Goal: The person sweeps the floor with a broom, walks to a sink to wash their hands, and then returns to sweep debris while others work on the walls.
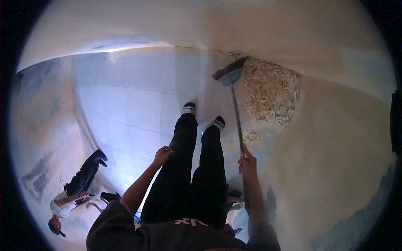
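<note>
My right hand (247,162) is wrapped around the dark handle of a broom (237,113). The broom's blue head with dark bristles (230,74) rests on the floor at the left edge of a heap of wood shavings (270,90). My left hand (163,155) hangs by my left thigh, its fingers curled; whether anything is in them is hidden. My feet in dark socks with pale bands stand on the tiles, left of the broom.
Pale floor tiles (125,104) stretch to the left. A curved painted wall (343,138) rises on the right and along the far side. At lower left stands another person (63,205) in a white top and cap, with someone partly visible beside them. Loose shavings (252,137) lie nearer me.
</note>
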The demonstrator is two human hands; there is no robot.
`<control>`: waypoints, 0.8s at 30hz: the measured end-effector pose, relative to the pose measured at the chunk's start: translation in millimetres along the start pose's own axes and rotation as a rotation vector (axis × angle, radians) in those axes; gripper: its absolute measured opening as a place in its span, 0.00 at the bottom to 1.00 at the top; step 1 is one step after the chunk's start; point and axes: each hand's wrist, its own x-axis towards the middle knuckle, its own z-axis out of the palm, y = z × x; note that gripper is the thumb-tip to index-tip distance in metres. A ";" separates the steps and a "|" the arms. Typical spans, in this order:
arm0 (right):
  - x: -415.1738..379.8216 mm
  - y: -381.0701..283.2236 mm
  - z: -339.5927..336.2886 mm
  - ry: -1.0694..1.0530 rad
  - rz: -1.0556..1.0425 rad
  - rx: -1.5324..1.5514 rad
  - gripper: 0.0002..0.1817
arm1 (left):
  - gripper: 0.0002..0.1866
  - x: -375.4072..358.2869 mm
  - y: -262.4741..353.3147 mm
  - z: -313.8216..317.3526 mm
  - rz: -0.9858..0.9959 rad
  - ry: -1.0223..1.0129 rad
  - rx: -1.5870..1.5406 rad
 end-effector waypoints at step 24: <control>163.5 -87.8 91.9 0.013 -0.162 -0.091 0.26 | 0.13 50.7 -28.6 -121.6 0.080 -0.069 0.088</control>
